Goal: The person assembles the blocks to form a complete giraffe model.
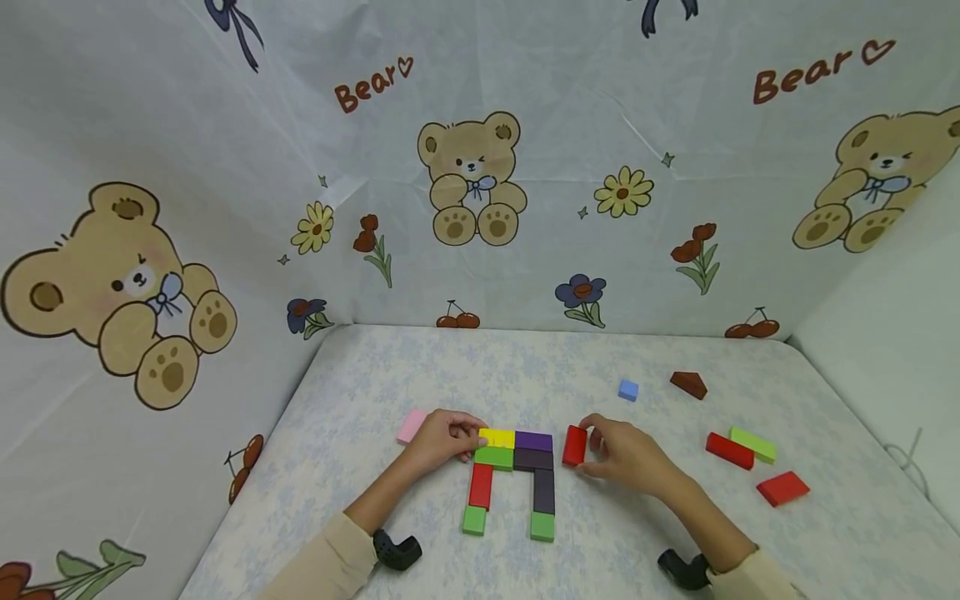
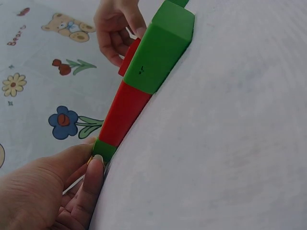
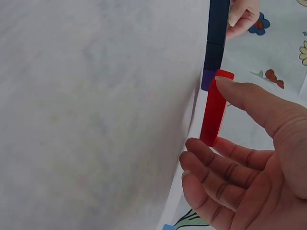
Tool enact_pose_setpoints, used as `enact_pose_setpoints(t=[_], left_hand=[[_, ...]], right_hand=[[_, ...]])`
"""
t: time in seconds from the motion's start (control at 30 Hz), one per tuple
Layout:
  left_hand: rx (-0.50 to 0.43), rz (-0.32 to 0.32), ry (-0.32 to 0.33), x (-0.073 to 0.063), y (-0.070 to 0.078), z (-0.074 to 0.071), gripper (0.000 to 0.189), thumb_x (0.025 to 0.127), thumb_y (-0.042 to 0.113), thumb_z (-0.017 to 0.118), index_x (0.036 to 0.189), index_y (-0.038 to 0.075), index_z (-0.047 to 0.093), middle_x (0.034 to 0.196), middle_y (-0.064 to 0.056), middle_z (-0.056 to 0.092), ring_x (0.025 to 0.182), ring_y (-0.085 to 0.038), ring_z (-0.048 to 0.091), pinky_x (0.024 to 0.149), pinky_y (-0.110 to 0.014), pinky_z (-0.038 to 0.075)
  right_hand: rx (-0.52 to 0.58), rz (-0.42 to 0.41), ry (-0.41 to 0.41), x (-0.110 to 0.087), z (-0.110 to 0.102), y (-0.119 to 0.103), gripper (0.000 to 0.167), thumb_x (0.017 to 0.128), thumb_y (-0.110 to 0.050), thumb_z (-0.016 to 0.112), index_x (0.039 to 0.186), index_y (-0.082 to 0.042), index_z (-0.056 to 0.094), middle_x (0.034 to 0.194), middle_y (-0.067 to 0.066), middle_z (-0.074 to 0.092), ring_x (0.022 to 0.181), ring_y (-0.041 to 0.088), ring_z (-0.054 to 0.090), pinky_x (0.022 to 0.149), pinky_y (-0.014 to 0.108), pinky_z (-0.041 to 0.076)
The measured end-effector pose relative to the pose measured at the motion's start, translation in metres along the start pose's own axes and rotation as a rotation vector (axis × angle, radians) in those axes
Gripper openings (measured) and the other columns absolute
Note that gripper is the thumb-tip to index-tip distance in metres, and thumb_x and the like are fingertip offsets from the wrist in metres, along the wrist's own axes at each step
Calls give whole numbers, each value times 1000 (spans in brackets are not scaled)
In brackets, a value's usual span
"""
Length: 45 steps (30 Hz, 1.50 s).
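Flat blocks form an arch-like figure on the table. A yellow block and a purple block make its far row, with a green block and a dark block just nearer. One leg is a red block, the other a dark block; small green blocks end both. My left hand pinches the yellow block's left end between thumb and finger. Just right of the figure, my right hand holds another red block, thumb on one end, fingers at the other.
A pink block lies beyond the left hand, partly hidden. Farther back are a small blue block and a brown block. To the right lie a light green block and red blocks. A bear-print cloth rises behind the table.
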<state>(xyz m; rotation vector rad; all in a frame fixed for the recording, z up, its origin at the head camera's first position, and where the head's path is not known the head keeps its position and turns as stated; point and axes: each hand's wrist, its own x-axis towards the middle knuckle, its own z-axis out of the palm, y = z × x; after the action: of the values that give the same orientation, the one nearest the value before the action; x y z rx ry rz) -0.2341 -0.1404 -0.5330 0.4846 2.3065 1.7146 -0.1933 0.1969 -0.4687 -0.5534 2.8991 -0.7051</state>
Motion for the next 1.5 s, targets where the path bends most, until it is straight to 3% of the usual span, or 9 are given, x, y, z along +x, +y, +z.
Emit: enact_pose_setpoints(t=[0.47, 0.97, 1.5], left_hand=[[-7, 9, -10, 1, 1, 3, 22, 89, 19, 81, 109, 10, 77, 80, -4, 69, 61, -17, 65, 58, -31, 60], [18, 7, -2, -1, 1, -1, 24, 89, 24, 81, 109, 12, 78, 80, -4, 69, 62, -18, 65, 58, -32, 60], [-1, 14, -8, 0, 1, -1, 23, 89, 18, 81, 109, 8, 77, 79, -5, 68, 61, -16, 65, 58, -31, 60]], right_hand=[[-13, 26, -31, 12, 5, -8, 53, 74, -23, 92, 117, -9, 66, 86, -2, 62, 75, 13, 54, 64, 28, 50], [-28, 30, -26, 14, 11, -8, 57, 73, -25, 93, 121, -10, 67, 85, -5, 59, 75, 12, 52, 64, 26, 49], [2, 17, -20, 16, 12, -7, 56, 74, -23, 93, 122, -9, 67, 83, -4, 58, 75, 13, 51, 64, 28, 48]])
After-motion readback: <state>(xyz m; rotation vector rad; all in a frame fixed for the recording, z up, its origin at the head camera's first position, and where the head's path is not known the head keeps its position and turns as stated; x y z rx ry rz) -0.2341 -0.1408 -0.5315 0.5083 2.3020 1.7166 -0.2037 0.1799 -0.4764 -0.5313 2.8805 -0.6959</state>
